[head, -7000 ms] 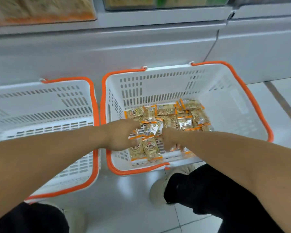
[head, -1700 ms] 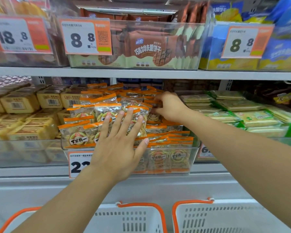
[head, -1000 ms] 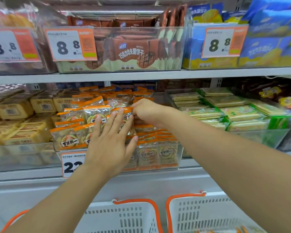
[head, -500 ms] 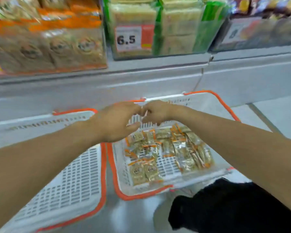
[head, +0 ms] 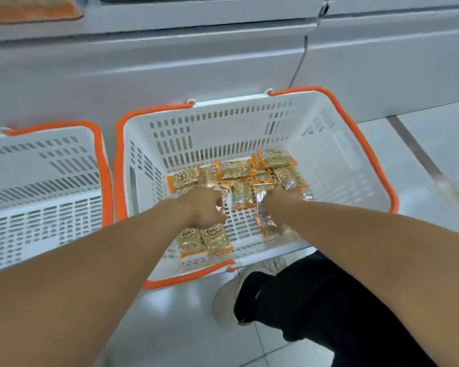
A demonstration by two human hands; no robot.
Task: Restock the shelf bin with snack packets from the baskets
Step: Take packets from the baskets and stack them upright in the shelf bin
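We look straight down into the right-hand basket [head: 337,144], white slotted plastic with an orange rim, standing on the pale tiled floor [head: 435,144] against the grey base of the shelf unit [head: 170,62]. Both of our bare forearms reach over its near rim. Our left hand [head: 203,207] is down among the snack packets [head: 239,170], fingers curled in a grip on a packet's edge at the middle of the basket floor, the knuckles turned up toward us. Our right hand [head: 278,198] is in there too, just right of the left one, its grip closed around a shiny packet [head: 260,205] that stands on end beside its knuckles. Most of the gold-and-orange packets lie in a loose heap toward the basket's far wall, overlapping one another. Two more packets [head: 204,239] lie flat side by side near the basket's near wall, right under our left wrist, round labels facing up. Another one [head: 268,225] sits under our right forearm, crumpled and glinting. To the left of this basket, almost touching it rim to rim, stands a second white basket [head: 43,181] with the same orange rim; only part of it shows, and no packets show in that part. Below the near rim we see a light-coloured shoe [head: 225,300] and a dark trouser leg [head: 316,300] on the tiles.
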